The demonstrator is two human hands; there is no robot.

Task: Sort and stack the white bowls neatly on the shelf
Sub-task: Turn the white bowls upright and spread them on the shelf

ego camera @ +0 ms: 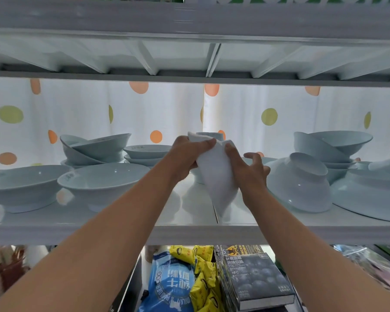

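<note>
You are gripping one tilted white bowl (216,174) in both your left hand (187,157) and right hand (249,170), while most bowls are sitting unsorted on the shelf (189,233), like the tipped bowl (300,185).

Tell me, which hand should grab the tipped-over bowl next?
Probably the right hand. It is right beside the tipped bowl, with fingers already loose off the white cloth. The left hand grips the cloth and sits farther away.

A white curtain with orange and green dots (95,113) hangs behind; below lie a blue milk-powder bag (169,287), yellow packets (204,278) and a dark blueberry-drink box (257,280).
</note>
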